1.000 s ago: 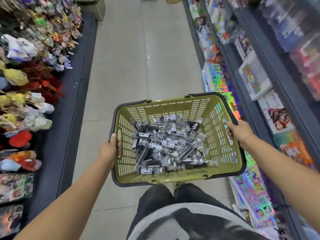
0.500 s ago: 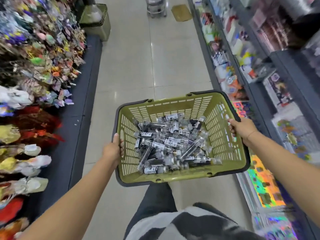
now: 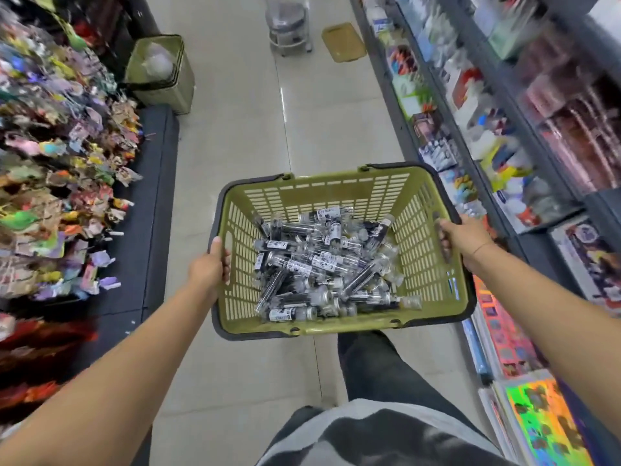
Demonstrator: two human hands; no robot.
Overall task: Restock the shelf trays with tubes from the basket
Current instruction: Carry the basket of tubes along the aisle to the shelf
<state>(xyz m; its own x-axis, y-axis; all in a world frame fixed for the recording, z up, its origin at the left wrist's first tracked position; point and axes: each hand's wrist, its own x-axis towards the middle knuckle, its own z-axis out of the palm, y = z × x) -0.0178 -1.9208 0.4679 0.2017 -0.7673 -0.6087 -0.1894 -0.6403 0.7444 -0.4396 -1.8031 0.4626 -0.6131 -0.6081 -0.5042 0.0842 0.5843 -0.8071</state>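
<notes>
In the head view I saw the person holding the basket (image 3: 336, 326) in front of the body with both hands, above the pale tiled floor (image 3: 235, 156) of a shop aisle. The left hand (image 3: 208, 269) gripped the left rim of the basket: the thumb lay on the dark edge and the fingers were curled over onto the inner side of the slotted wall. The right hand (image 3: 465, 237) gripped the right rim in a similar way, with the fingers bent over the edge into the basket. The two hands were well apart, with the whole width of the basket between them. The tubes (image 3: 312, 264) lay in a loose heap on the bottom of the basket, between the hands and lower than them, and neither hand touched a tube. They were clear tubes with dark contents and white labels, and they pointed in many directions. I could not count them. Below the basket I saw dark trousers (image 3: 376, 368) and a grey and black shirt (image 3: 369, 435). On the left of the aisle hung a blurred display of small colourful goods (image 3: 67, 163). On the right stood the shelves (image 3: 504, 129) with packaged goods, near the right hand. Farther along the aisle stood an olive container (image 3: 161, 75), a stool (image 3: 289, 25) and a flat tan mat (image 3: 342, 42).
</notes>
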